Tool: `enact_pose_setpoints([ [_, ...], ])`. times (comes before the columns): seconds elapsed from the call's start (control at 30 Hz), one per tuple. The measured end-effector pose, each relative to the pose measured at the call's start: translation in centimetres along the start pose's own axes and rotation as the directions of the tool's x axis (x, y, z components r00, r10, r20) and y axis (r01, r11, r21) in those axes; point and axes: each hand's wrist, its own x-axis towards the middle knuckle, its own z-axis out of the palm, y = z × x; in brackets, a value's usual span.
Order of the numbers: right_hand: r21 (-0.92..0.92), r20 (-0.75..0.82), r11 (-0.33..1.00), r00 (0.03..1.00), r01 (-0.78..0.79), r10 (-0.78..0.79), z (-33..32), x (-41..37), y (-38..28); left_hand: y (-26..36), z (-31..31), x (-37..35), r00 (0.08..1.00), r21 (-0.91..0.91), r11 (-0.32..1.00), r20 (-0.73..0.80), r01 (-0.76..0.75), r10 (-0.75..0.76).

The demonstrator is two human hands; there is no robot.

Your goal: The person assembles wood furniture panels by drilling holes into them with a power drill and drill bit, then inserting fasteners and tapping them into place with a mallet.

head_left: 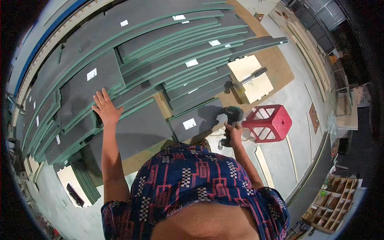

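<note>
My left hand (108, 109) is spread flat, fingers apart, over the dark grey panels with green edges (88, 92), close to a panel with a white label. Wrapped round the handle of a dark cordless drill (233, 114) is my right hand (236, 135). The drill's head overlaps the right end of a nearer grey panel (152, 122), which also bears a white label at its right. Stacked panels of several lengths fan out across the work surface in front of me.
A red plastic stool (282, 122) lies on its side right of the drill. Beyond the drill, a mallet-like tool (256, 74) rests on a pale board (262, 90). Pale strips (265, 166) lie on the floor. A compartmented wooden box (331, 204) stands at the lower right.
</note>
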Motion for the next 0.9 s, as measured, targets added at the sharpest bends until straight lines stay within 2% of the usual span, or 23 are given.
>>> enact_pose_setpoints([
  [0.07,0.001,0.018,1.000,1.000,0.013,-0.013,1.3,-0.1,-1.6,0.0,0.0,-0.2,1.000,-0.011,1.000,-0.029,-0.011,0.011],
  [0.43,-0.079,0.058,0.996,0.998,0.028,-0.023,3.1,3.2,-1.1,0.0,-0.2,-0.2,1.000,-0.031,1.000,-0.019,-0.005,0.004],
  [0.63,-0.040,0.085,0.999,0.996,0.031,-0.028,2.8,3.2,-0.4,0.2,-0.7,-0.2,1.000,-0.020,1.000,-0.001,0.003,-0.003],
  [0.9,-0.145,0.133,0.988,0.990,0.056,-0.037,2.7,3.1,-1.1,0.4,-1.1,-0.4,1.000,0.005,1.000,0.008,0.014,-0.014],
])
